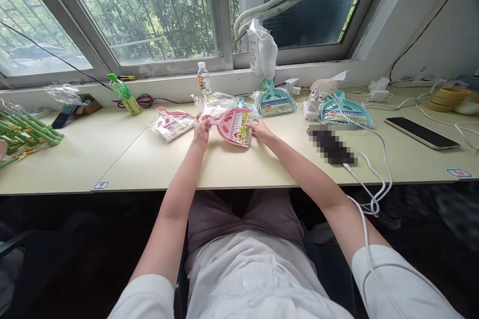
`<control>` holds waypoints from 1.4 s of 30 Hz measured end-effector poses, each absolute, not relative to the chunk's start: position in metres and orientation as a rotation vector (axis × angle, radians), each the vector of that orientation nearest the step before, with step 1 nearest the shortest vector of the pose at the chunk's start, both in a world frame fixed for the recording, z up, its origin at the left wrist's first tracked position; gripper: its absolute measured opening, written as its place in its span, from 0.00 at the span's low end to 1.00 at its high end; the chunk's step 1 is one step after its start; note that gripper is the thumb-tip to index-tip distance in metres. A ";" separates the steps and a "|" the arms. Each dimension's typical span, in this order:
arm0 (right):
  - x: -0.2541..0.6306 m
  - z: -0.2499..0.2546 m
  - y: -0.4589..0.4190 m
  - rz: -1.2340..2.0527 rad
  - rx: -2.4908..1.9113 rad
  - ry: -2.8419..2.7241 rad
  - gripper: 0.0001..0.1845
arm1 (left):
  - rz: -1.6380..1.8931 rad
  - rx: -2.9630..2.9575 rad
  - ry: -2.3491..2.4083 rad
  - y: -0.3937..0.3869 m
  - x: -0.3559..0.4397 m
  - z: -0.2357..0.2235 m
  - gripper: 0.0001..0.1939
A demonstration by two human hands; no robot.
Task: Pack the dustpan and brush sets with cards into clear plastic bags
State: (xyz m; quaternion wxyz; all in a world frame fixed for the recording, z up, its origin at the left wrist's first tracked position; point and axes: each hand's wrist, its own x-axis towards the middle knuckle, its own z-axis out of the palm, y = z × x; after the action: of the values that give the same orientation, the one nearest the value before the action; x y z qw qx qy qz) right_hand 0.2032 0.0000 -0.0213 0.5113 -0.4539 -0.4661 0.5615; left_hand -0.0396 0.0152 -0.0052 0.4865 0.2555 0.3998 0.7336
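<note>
A pink dustpan and brush set [230,127] with a bright printed label is held just over the table, its broad end tilted to the right. My left hand [202,128] is closed on the handle end. At the label edge, my right hand [261,131] grips the broad end. Behind it lies a crumpled clear plastic bag [217,103], partly over a teal set [245,104]. To the left rests another pink set [174,123] in clear wrapping. Farther right are a wrapped teal set [277,99] and one more teal set [346,111].
A green-capped bottle [126,94] and a clear bottle [203,79] stand near the window. A pixelated dark phone-like object [332,144] has white cables [385,159] trailing over the table edge. A phone [421,133], tape rolls [447,98] and bamboo-like green stalks [30,129] lie at the sides.
</note>
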 end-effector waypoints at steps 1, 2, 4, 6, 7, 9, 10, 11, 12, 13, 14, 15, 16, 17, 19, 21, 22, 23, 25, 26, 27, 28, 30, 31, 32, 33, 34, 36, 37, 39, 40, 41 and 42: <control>0.202 -0.018 -0.003 1.434 -1.084 -1.059 0.15 | 1.789 0.634 0.955 0.014 -0.039 -0.004 0.30; 0.201 -0.014 -0.006 1.498 -1.080 -1.021 0.12 | 1.784 0.652 0.933 0.013 -0.038 -0.002 0.29; 0.201 -0.006 -0.011 1.565 -1.070 -0.988 0.12 | 1.750 0.694 0.877 0.010 -0.036 0.000 0.27; 0.204 0.001 -0.013 1.553 -1.061 -0.980 0.13 | 1.707 0.730 0.836 0.006 -0.038 0.002 0.26; 0.206 0.003 -0.013 1.536 -1.063 -0.982 0.13 | 1.691 0.741 0.834 0.005 -0.039 0.003 0.25; 0.209 0.006 -0.011 1.497 -1.079 -0.986 0.14 | 1.690 0.748 0.865 0.002 -0.044 0.005 0.25; 0.211 0.007 -0.011 1.478 -1.090 -0.981 0.14 | 1.703 0.752 0.885 0.001 -0.047 0.006 0.25; 0.213 0.007 -0.010 1.461 -1.101 -0.970 0.14 | 1.721 0.757 0.899 0.001 -0.049 0.008 0.25; 0.214 0.008 -0.009 1.441 -1.108 -0.951 0.14 | 1.743 0.759 0.910 0.000 -0.052 0.009 0.25; 0.216 0.009 -0.009 1.414 -1.110 -0.924 0.14 | 1.765 0.758 0.915 -0.001 -0.054 0.010 0.25; 0.217 0.010 -0.008 1.378 -1.108 -0.889 0.15 | 1.785 0.754 0.915 -0.001 -0.055 0.010 0.26; 0.219 0.011 -0.008 1.337 -1.103 -0.850 0.15 | 1.804 0.742 0.916 -0.001 -0.056 0.011 0.27; 0.221 0.013 -0.007 1.295 -1.091 -0.813 0.15 | 1.821 0.725 0.918 -0.001 -0.057 0.011 0.28; 0.223 0.015 -0.007 1.253 -1.069 -0.786 0.16 | 1.832 0.709 0.920 -0.002 -0.057 0.012 0.28; 0.226 0.018 -0.006 1.196 -1.005 -0.773 0.17 | 1.838 0.693 0.924 -0.002 -0.056 0.011 0.30; 0.226 0.021 -0.007 1.191 -0.931 -0.806 0.17 | 1.826 0.699 0.924 -0.003 -0.055 0.011 0.31; 0.225 0.022 -0.008 1.210 -0.903 -0.828 0.16 | 1.815 0.709 0.919 -0.004 -0.054 0.012 0.31; 0.223 0.022 -0.009 1.241 -0.888 -0.849 0.15 | 1.804 0.719 0.911 -0.005 -0.052 0.012 0.31; 0.217 0.022 -0.013 1.313 -0.899 -0.880 0.13 | 1.780 0.740 0.891 -0.006 -0.051 0.013 0.30; 0.214 0.022 -0.014 1.344 -0.920 -0.889 0.12 | 1.770 0.748 0.880 -0.007 -0.050 0.014 0.30; 0.212 0.021 -0.016 1.366 -0.946 -0.891 0.12 | 1.763 0.756 0.867 -0.007 -0.050 0.015 0.29; 0.209 0.020 -0.017 1.378 -0.975 -0.883 0.12 | 1.761 0.760 0.856 -0.007 -0.049 0.016 0.28; 0.208 0.018 -0.018 1.371 -1.028 -0.843 0.13 | 1.763 0.755 0.836 -0.006 -0.049 0.017 0.29; 0.208 0.017 -0.018 1.352 -1.049 -0.814 0.13 | 1.766 0.745 0.829 -0.006 -0.049 0.017 0.30; 0.209 0.017 -0.018 1.327 -1.065 -0.782 0.13 | 1.766 0.734 0.825 -0.006 -0.049 0.018 0.31; 0.211 0.016 -0.017 1.303 -1.074 -0.752 0.13 | 1.764 0.723 0.822 -0.006 -0.048 0.018 0.32; 0.212 0.015 -0.017 1.289 -1.077 -0.729 0.14 | 1.758 0.718 0.820 -0.006 -0.047 0.018 0.33; 0.213 0.013 -0.016 1.302 -1.065 -0.710 0.13 | 1.735 0.731 0.823 -0.006 -0.045 0.017 0.33; 0.213 0.012 -0.015 1.327 -1.053 -0.712 0.13 | 1.718 0.749 0.829 -0.006 -0.044 0.016 0.33; 0.211 0.010 -0.014 1.378 -1.021 -0.731 0.13 | 1.684 0.788 0.850 -0.007 -0.042 0.014 0.35; 0.209 0.009 -0.014 1.397 -1.006 -0.740 0.13 | 1.668 0.800 0.867 -0.007 -0.041 0.013 0.36; 0.208 0.008 -0.013 1.411 -0.989 -0.747 0.14 | 1.656 0.806 0.886 -0.007 -0.040 0.012 0.38; 0.207 0.007 -0.012 1.420 -0.972 -0.750 0.14 | 1.646 0.806 0.905 -0.006 -0.040 0.011 0.39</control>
State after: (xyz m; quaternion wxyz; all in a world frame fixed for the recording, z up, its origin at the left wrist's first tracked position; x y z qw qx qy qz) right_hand 0.2066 -0.0124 0.0072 0.5909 -0.4177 -0.3224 0.6102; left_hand -0.0398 -0.0065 0.0107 0.5218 0.3366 0.3776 0.6869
